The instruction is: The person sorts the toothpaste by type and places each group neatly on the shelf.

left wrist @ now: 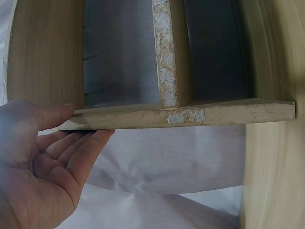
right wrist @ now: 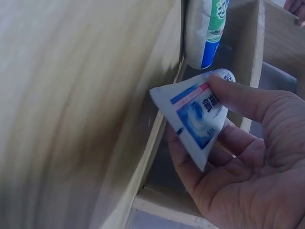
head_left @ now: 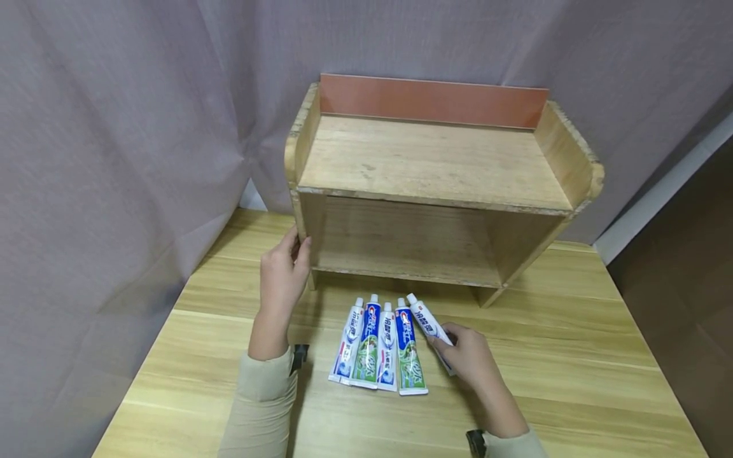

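Observation:
My left hand pinches the left side panel of a small wooden shelf. In the left wrist view the thumb lies on one face of the panel and the fingers on the other. A white toothpaste tube is held by my right hand, thumb on its printed face, cap pointing toward the shelf. To its left, side by side on the table, lie a blue-green toothpaste tube, a white one, another blue-green one and another white one.
The shelf stands at the back of the wooden table, with an upper board, an open compartment and a reddish back strip. A grey curtain hangs behind and to the left. At the right edge is a dark brown surface.

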Available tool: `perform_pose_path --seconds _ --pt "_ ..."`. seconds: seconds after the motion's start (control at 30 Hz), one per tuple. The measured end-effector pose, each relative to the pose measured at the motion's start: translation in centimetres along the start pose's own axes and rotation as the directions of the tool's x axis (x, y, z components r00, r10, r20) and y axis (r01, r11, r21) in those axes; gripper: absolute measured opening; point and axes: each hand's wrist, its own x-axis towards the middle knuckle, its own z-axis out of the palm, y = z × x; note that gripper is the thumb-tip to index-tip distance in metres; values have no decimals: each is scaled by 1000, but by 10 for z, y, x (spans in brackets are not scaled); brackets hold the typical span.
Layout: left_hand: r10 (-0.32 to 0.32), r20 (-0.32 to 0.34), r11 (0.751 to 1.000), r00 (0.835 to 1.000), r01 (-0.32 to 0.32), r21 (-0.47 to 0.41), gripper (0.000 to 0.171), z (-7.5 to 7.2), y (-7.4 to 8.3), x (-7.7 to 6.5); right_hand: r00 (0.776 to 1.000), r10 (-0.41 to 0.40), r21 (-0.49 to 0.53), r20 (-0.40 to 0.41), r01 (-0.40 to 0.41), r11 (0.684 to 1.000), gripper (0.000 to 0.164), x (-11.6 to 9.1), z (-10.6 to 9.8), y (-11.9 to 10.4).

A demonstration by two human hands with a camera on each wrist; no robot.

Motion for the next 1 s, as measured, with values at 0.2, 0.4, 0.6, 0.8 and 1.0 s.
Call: perform_pose_path --seconds 0.2,0.4,0.6,0.8,1.0 --pt "-2 0 1000 1000 2 1 31 0 1 0 1000 4 35 -19 -3 999 34 -1 -5 -1" --pt "2 2 1000 1000 -2 -3 32 0 0 0 999 -11 85 -44 15 996 33 0 -8 -2" --pt "-10 -1 1000 1000 10 -7 32 0 1 0 996 -33 95 -79 40 995 32 1 -10 -5" --pt "-9 -1 1000 1000 9 5 30 0 0 1 996 -36 99 -78 44 994 32 -2 -14 -7" --pt "-18 -3 1000 1000 18 5 30 0 1 0 997 -35 144 -65 44 989 35 -6 -17 -9"
